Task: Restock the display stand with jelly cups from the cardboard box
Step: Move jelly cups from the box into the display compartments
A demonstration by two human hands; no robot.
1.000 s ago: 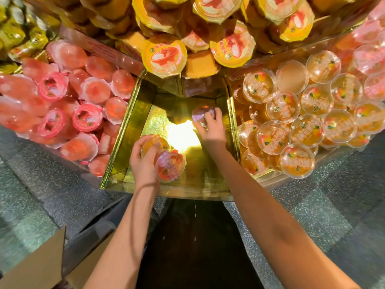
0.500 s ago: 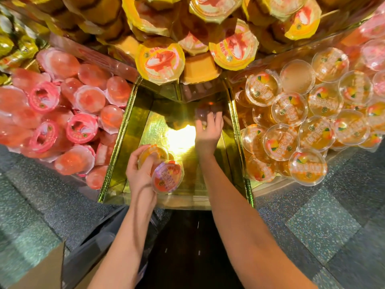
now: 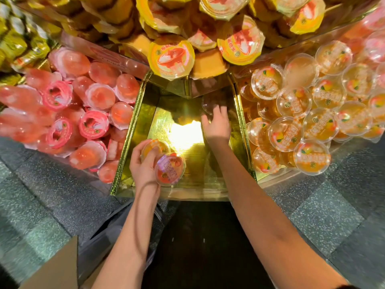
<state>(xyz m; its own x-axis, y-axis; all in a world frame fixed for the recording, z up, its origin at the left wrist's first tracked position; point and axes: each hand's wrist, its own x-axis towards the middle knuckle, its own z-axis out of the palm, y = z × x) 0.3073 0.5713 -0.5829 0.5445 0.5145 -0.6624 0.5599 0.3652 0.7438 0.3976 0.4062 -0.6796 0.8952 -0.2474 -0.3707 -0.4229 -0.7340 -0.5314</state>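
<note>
Centrally, one clear jelly cup point(image 3: 212, 101) sits at the back right of the gold bay point(image 3: 135, 130) in the display stand. It is in shadow under the overhanging tier, and its contents are too dim to make out.

The right hand point(image 3: 216, 127) reaches in over the bay floor. Its fingers point(image 3: 217, 112) are extended and close together, not curled, with the tips at the cup's near rim. The thumb is splayed to the left, off the cup. Whether the tips actually press on the cup cannot be told.

The left hand point(image 3: 143, 165) is at the bay's front left, its fingers curled around a pair of jelly cups point(image 3: 166, 163). The farther cup of the pair is orange and is held between thumb and fingertips. The nearer one is tilted, with its printed lid toward the camera and red-orange inside, and it juts out to the right of the hand. The two cups touch.

Between the hands there is a bright glare patch point(image 3: 185, 136) on the gold bay floor.

- **Left of the bay:** a bin heaped with pink cups point(image 3: 93, 124).
- **Right of the bay:** a heap of clear-lidded orange cups point(image 3: 291, 103).
- **Above:** yellow-lidded cups point(image 3: 171, 56) overhang the bay's back edge.
- **Far top left:** yellow-green packets point(image 3: 12, 44), blurred.

Below the stand is dark speckled floor point(image 3: 333, 215). A flap of the cardboard box point(image 3: 56, 265) shows at bottom left, beside the left forearm. Both forearms are bare.
</note>
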